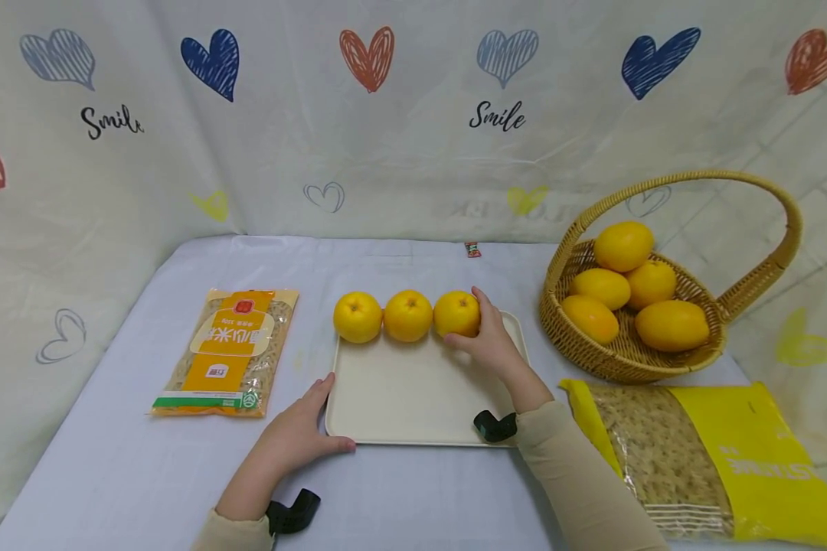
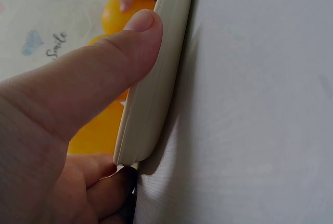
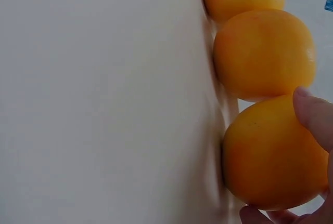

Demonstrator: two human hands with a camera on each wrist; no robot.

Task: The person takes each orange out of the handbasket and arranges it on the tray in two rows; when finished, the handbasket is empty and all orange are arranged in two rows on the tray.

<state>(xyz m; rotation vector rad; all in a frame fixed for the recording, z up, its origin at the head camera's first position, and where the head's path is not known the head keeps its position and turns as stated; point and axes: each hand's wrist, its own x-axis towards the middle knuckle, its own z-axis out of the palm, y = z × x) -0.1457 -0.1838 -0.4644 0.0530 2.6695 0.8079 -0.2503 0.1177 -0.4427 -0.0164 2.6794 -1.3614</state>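
Yellow fruit (image 1: pixel 455 314) gripped by R hand (image 1: pixel 492 346), prob. aligning w/ middle fruit (image 1: pixel 408 315) to its left.
L hand (image 1: pixel 295 432) spread at tray (image 1: pixel 413 398) corner; gentle release prob. next.

You are working in what looks like a small staged recording corner; whether it stands in a home or a studio cannot be told. A pale cloth backdrop (image 1: pixel 413 153), printed with hearts (image 1: pixel 211 65) and the word "Smile" (image 1: pixel 498 116), hangs behind your desk (image 1: pixel 413 493), which is draped in white. The black wrist devices (image 1: pixel 495 426) suit a recording set, while the wicker basket (image 1: pixel 570 346) of yellow fruit (image 1: pixel 671 325), the cream tray (image 1: pixel 413 394) and the bagged dry foods (image 1: pixel 220 371) give it a kitchen flavour.
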